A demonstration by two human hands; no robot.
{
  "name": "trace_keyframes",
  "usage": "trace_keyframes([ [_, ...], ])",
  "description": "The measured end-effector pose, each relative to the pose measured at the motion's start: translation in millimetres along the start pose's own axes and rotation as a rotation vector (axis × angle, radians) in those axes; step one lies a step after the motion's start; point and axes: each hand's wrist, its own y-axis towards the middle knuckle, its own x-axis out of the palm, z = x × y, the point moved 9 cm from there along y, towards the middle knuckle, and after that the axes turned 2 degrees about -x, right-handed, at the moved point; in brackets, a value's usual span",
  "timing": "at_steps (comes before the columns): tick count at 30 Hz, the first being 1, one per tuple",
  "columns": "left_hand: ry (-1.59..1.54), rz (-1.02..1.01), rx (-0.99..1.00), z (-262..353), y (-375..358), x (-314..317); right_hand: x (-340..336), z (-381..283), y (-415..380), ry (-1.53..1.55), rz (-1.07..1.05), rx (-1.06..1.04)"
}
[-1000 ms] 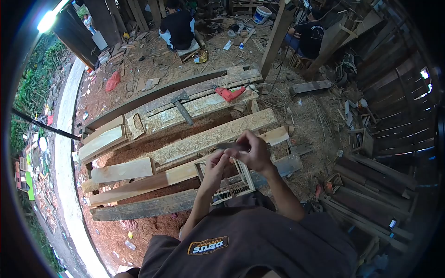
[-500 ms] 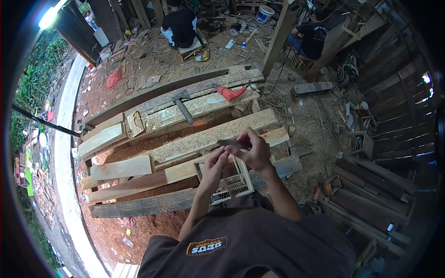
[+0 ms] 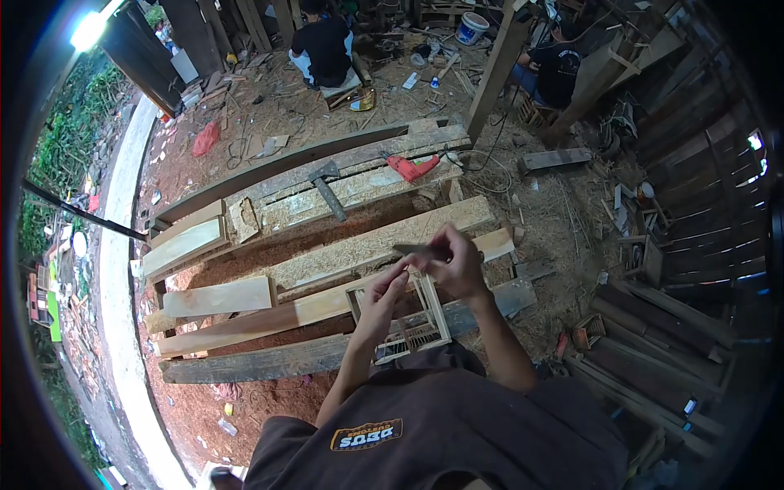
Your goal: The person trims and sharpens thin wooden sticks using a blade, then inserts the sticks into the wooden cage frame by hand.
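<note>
My right hand (image 3: 459,265) is closed around a knife, whose dark blade (image 3: 411,248) points left. Just below the blade, my left hand (image 3: 384,300) is pinched shut close to the right fingers. Whatever sits between its fingertips is too small to make out. Under both hands, a small wooden frame with thin bars (image 3: 439,314) rests near my lap, partly hidden by my forearms.
Long sawdust-covered planks (image 3: 384,238) form a low bench ahead. On it lie a red power drill (image 3: 412,168) and a hatchet-like tool (image 3: 329,194). A wooden post (image 3: 492,77) rises behind. Two people (image 3: 323,51) sit farther back. Timber (image 3: 645,339) is stacked at right.
The view has shifted slightly. The knife blade shows more clearly above my left fingers, while both hands stay close together. A dark shape has appeared at the lower left edge.
</note>
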Motion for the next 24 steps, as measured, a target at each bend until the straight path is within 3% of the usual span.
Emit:
trace_keyframes([
  [2,-0.028,-0.007,-0.016,-4.3,0.1,-0.6,12.6,-14.6,-8.1,-0.098,-0.089,-0.07],
  [6,-0.054,0.023,-0.032,1.3,-1.0,5.9,-4.1,22.6,-0.6,0.131,0.075,0.108],
  [7,-0.049,0.029,-0.031,0.8,-0.1,4.6,-3.4,21.4,0.0,0.065,0.076,0.078],
  [10,-0.031,0.044,-0.024,-13.5,3.8,-12.2,18.2,6.3,-9.8,-0.011,-0.09,0.043],
  [15,-0.044,0.025,0.001,5.0,-0.4,0.4,5.6,17.6,-1.1,0.115,0.033,0.096],
  [19,-0.057,-0.011,0.016,-7.1,1.7,-8.7,29.7,3.5,-7.8,0.016,-0.135,0.03],
  [24,-0.031,0.008,0.023,6.1,-1.1,-1.3,20.4,10.9,-1.5,0.124,-0.037,0.035],
])
